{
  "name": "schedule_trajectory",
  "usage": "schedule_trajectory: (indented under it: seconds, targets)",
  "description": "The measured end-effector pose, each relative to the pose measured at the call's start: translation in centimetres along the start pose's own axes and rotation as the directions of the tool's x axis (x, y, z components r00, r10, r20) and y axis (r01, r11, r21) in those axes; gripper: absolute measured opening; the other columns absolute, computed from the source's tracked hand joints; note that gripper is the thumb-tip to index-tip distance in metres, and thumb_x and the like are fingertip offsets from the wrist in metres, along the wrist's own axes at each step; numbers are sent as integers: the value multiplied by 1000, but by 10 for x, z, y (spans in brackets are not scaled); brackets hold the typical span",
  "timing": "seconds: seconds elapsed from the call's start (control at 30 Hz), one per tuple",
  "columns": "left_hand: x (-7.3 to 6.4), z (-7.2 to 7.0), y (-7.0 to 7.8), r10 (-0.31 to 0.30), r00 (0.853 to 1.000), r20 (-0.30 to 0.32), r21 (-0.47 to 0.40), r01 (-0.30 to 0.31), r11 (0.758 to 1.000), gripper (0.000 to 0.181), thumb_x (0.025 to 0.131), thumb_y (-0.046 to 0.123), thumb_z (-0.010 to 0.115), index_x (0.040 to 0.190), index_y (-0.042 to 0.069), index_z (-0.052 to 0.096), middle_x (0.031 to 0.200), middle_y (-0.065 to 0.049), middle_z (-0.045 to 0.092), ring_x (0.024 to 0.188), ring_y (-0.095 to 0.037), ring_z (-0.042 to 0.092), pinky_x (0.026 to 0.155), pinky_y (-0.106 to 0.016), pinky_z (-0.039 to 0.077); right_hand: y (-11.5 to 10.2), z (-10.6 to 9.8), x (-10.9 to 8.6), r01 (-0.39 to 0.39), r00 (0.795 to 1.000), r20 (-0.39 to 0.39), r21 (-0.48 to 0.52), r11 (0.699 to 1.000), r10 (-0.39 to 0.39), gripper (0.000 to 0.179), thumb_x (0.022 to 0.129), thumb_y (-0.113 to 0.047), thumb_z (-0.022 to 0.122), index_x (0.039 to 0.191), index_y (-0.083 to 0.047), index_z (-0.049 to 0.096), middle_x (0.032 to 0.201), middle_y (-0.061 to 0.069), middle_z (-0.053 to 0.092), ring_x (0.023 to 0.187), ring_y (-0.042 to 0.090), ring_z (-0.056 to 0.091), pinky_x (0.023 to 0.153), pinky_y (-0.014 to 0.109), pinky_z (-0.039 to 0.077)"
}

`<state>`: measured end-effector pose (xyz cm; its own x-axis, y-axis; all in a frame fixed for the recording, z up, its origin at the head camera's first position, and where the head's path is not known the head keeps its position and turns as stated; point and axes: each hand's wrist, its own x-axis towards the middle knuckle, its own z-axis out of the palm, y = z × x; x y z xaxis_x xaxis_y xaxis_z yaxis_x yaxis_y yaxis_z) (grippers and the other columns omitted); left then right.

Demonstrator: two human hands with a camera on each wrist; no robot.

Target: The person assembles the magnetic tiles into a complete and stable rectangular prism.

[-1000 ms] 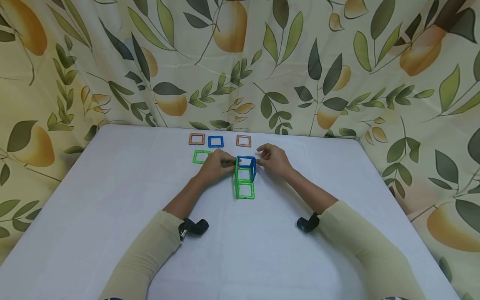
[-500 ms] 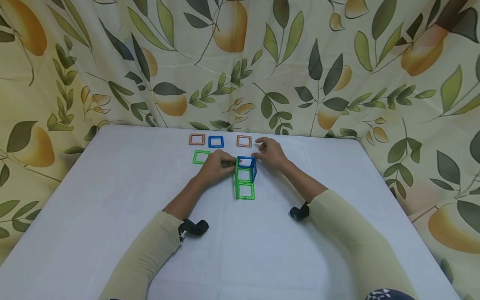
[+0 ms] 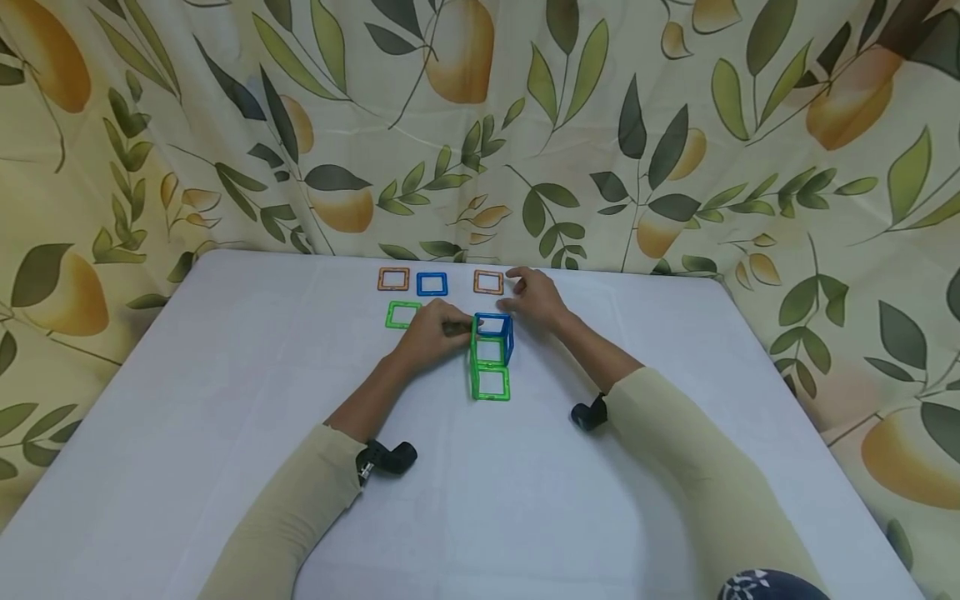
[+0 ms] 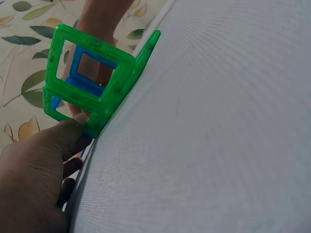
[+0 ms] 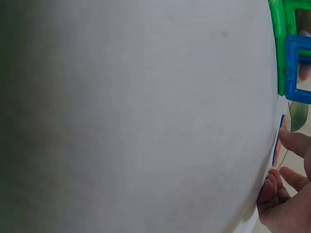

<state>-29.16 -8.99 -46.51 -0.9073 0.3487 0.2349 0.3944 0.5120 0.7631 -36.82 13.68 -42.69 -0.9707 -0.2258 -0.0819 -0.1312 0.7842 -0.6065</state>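
Left wrist: glossy green square frames [image 4: 95, 43], fine-grained white cloth [image 4: 204, 121]

loose green frame [image 3: 405, 303] part-hidden, sleeves [image 3: 288, 508] cut off

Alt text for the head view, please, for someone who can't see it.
A left hand holds a structure of green and blue frames on a white table; the right hand is beside an orange frame. Another orange frame, a blue frame and a green frame lie farther left.
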Motion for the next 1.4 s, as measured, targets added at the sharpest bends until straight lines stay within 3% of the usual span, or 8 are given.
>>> schedule_trajectory:
  seconds: [0.43,0.63,0.87,1.17,1.4]
  targets:
    - [1,1,-6,20,1000,2,-1,-20,1000,22,95,17,80,116,11,81,110,1,76,106,-17,58,97,-37,46,-3,1,10,0,1000,26,-41,999,1,68,99,-22,76,157,-6,46,108,17,60,92,27,53,75,33,42]
    - [0,1,-5,29,1000,-7,3,-29,1000,21,95,16,80,116,11,81,109,1,76,105,-17,58,96,-37,46,-3,0,10,-9,999,42,-63,998,11,67,100,-27,74,159,-9,45,112,17,61,94,28,55,75,34,43]
    - [0,1,-5,27,1000,-7,5,-27,1000,21,95,16,80,115,11,81,108,1,76,106,-17,58,97,-38,46,-4,0,12,3,999,37,-76,997,0,57,100,-27,73,151,-9,55,115,19,61,97,29,54,77,35,42]
    - [2,1,-3,14,1000,-8,13,-14,1000,21,95,15,80,115,11,81,108,0,77,106,-18,58,96,-37,46,3,-2,11,-19,1000,8,38,999,18,56,95,-18,80,144,-4,57,116,19,60,99,30,53,83,38,44]
    - [1,3,-3,-1,1000,-9,18,1,1000,23,95,16,81,117,11,80,109,0,77,106,-18,58,96,-37,47,9,-3,8,-20,1000,-6,179,984,22,55,91,-4,82,139,-2,54,117,18,61,102,31,55,88,36,48]
